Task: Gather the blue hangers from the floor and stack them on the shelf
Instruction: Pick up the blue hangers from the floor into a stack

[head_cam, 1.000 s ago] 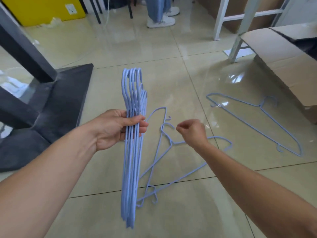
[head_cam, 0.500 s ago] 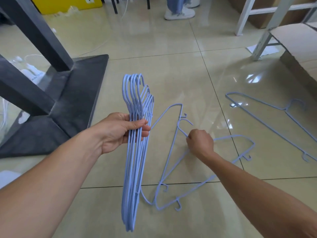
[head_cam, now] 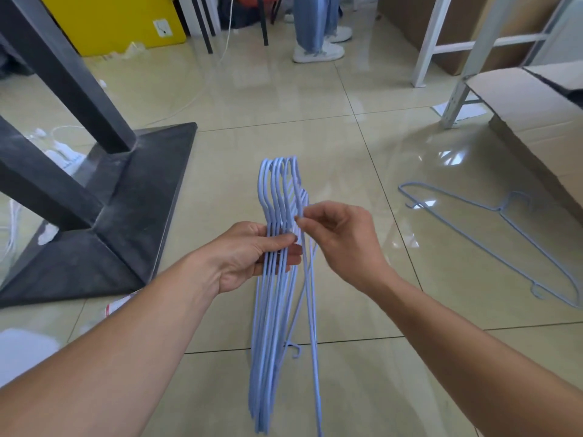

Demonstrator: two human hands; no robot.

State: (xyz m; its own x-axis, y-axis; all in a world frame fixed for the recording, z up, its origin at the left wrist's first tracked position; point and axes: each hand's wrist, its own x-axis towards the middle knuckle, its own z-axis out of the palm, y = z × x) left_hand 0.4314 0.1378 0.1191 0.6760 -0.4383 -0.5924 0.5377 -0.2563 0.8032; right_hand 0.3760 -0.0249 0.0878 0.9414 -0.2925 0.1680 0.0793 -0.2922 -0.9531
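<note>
Presently the left hand (head_cam: 252,257) is closed around the bundle of blue hangers (head_cam: 277,279) at frame centre while the right hand (head_cam: 339,239) pinches further hangers against it, loosely aligned, so hooks may snag or slip; one hanger (head_cam: 492,225) remains on the floor (head_cam: 362,146) at right.

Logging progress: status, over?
Left hand grips blue wire hanger bundle. Right hand adding hangers. One blue hanger on floor, unobstructed.

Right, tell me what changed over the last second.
The right hand closed on the hangers lying on the floor, lifted them and brought them against the bundle. The left hand kept gripping that bundle upright. The lone hanger by the cardboard box stayed on the floor.
</note>
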